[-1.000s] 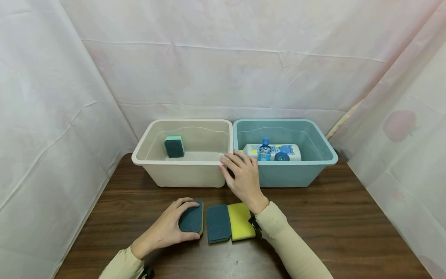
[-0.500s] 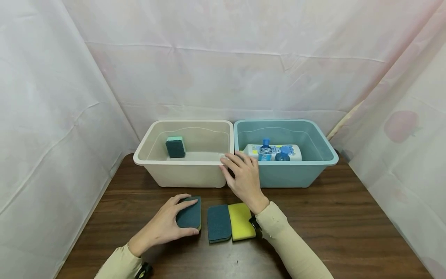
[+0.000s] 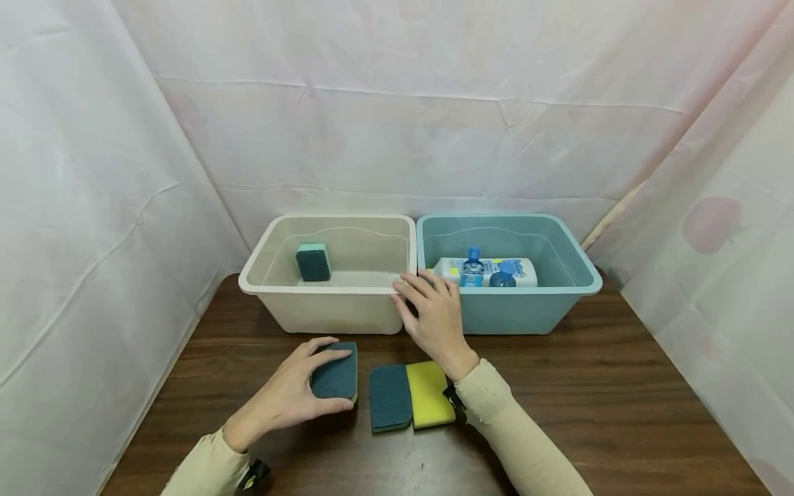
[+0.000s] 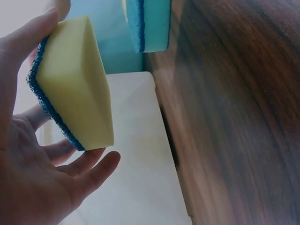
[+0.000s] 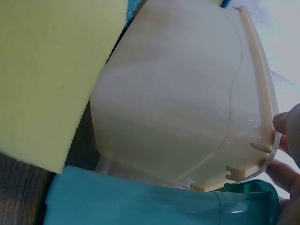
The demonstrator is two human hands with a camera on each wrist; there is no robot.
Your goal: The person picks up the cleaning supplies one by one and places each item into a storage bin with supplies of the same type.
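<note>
Brown wood-grain table (image 3: 558, 413), pale curtains (image 3: 397, 145).
Scouring sponge (image 3: 335, 372): abrasive side up, long axis fore-and-aft, pinched in left hand (image 3: 291, 396); right hand (image 3: 435, 320), fingers relaxed, on bin rims (image 3: 329, 290).

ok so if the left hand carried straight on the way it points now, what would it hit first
Probably the front wall of the cream bin, towards its right end, near the right hand; how high the left hand sits is hard to judge.
</note>
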